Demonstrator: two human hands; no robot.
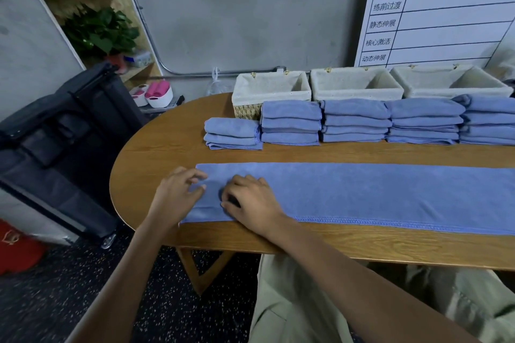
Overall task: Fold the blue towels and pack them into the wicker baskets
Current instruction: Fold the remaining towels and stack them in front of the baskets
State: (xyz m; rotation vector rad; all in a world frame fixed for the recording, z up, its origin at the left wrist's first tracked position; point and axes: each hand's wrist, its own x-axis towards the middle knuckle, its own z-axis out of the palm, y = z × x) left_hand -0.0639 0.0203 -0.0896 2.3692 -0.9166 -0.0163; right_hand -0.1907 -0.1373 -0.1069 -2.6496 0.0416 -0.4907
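A long blue towel (376, 195), folded lengthwise into a strip, lies flat across the near part of the wooden table (167, 142). Both hands are at its left end. My left hand (178, 195) rests on the towel's left edge with its fingers loosely bent. My right hand (250, 203) lies just beside it, fingers curled down onto the cloth, pinching a small pucker of it. Behind the strip stand several stacks of folded blue towels (354, 120). Three lined wicker baskets (270, 86) (356, 83) (451, 81) stand in a row at the back, with nothing visible inside.
A white chart board (446, 14) leans on the wall at the back right. Left of the table are a dark folded case (64, 131), a wooden shelf with a green plant (103, 30), and white bowls with pink rolls (156, 92) on the floor.
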